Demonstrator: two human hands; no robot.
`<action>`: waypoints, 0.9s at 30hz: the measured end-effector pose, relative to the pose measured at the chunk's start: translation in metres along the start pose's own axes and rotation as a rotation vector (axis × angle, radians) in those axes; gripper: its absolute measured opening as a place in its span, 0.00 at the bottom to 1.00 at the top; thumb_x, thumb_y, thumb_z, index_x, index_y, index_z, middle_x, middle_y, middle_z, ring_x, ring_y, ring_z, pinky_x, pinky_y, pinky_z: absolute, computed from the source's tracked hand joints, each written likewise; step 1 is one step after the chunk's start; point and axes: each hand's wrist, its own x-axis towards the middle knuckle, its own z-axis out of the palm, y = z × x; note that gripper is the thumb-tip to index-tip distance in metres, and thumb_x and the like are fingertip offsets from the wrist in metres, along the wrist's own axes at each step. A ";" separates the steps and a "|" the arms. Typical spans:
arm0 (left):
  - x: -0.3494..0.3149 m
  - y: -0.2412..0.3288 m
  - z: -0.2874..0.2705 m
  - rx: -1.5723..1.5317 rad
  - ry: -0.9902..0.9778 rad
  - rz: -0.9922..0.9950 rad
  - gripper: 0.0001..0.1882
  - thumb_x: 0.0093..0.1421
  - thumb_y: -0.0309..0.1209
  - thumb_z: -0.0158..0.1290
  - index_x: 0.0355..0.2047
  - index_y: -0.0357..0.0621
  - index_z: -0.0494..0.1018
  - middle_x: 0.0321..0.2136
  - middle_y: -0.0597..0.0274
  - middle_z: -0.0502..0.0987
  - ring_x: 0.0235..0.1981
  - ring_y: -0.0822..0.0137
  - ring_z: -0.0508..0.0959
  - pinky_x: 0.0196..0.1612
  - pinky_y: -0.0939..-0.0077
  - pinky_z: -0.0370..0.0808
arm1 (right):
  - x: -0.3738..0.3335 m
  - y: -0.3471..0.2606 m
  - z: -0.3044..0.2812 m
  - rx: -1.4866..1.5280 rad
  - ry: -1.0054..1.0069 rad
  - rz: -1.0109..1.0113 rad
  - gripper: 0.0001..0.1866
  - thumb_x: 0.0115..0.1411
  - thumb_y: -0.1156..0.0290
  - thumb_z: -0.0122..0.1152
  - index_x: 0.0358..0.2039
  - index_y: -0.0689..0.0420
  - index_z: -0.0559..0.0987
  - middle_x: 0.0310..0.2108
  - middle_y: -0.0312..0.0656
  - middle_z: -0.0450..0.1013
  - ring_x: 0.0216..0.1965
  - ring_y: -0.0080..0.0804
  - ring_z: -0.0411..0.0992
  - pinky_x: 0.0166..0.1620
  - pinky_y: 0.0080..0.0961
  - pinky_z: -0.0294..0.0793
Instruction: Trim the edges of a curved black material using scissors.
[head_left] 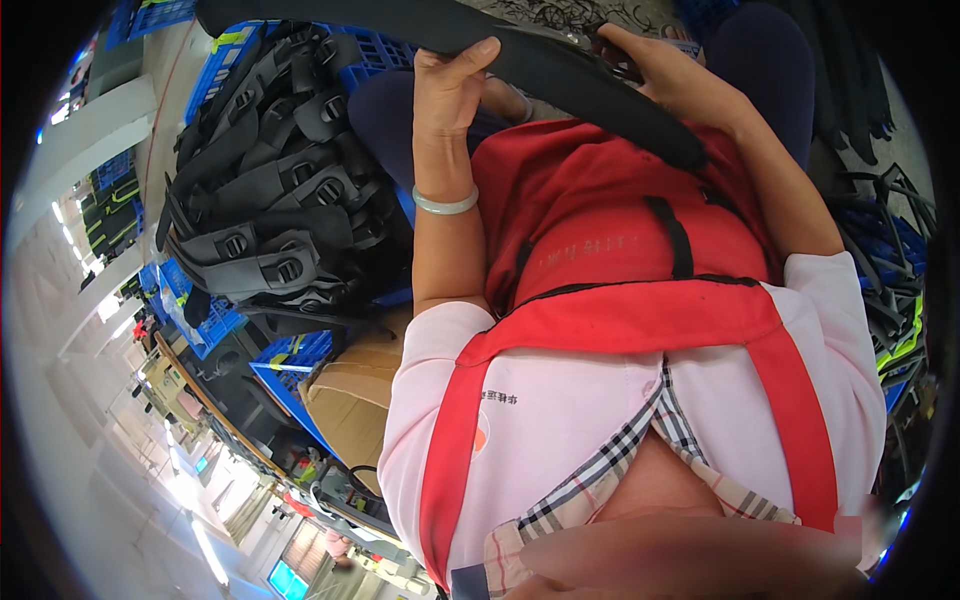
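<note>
A long black padded strap (590, 95) stretches across my lap, from the upper left down to a rounded end over the red apron. My left hand (452, 85) is closed on its near edge, thumb on top and the other fingers mostly hidden behind it. At the strap's far edge, my right hand (675, 80) grips a pair of scissors (575, 40), whose metal part lies along the strap. Dark handles show between the fingers. Whether the blades touch the strap I cannot tell.
To my left, black straps with buckles (290, 190) are heaped by a blue crate (215, 70). Below them stands an open cardboard box (350, 385). More dark straps (850, 90) hang at the upper right. Black scraps (625, 14) litter the floor beyond my hands.
</note>
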 end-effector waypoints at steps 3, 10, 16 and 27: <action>0.002 0.000 -0.001 0.006 0.018 0.009 0.12 0.50 0.14 0.61 0.34 0.41 0.79 0.32 0.63 0.81 0.34 0.70 0.80 0.40 0.77 0.77 | 0.005 0.007 0.013 -0.037 0.005 0.040 0.31 0.54 0.71 0.62 0.58 0.61 0.64 0.39 0.60 0.75 0.43 0.54 0.74 0.44 0.39 0.72; 0.012 -0.009 0.006 -0.103 0.113 -0.062 0.14 0.54 0.16 0.57 0.40 0.41 0.76 0.36 0.60 0.79 0.40 0.64 0.79 0.49 0.69 0.75 | 0.015 0.024 0.024 0.303 0.007 0.246 0.20 0.54 0.74 0.62 0.48 0.63 0.70 0.35 0.54 0.75 0.38 0.45 0.76 0.39 0.35 0.72; 0.005 0.025 0.058 0.199 0.144 -0.553 0.15 0.53 0.33 0.59 0.38 0.37 0.74 0.22 0.61 0.75 0.23 0.65 0.79 0.27 0.76 0.76 | 0.011 -0.011 -0.029 -0.094 0.437 -0.180 0.22 0.51 0.75 0.65 0.47 0.57 0.70 0.41 0.47 0.74 0.42 0.49 0.75 0.43 0.33 0.74; 0.011 -0.017 0.012 -0.277 -0.141 -0.323 0.20 0.65 0.31 0.51 0.55 0.39 0.67 0.44 0.60 0.76 0.42 0.69 0.75 0.45 0.75 0.72 | -0.049 -0.061 -0.132 -0.174 0.114 -0.044 0.20 0.45 0.63 0.71 0.37 0.58 0.76 0.25 0.45 0.74 0.31 0.41 0.75 0.35 0.33 0.71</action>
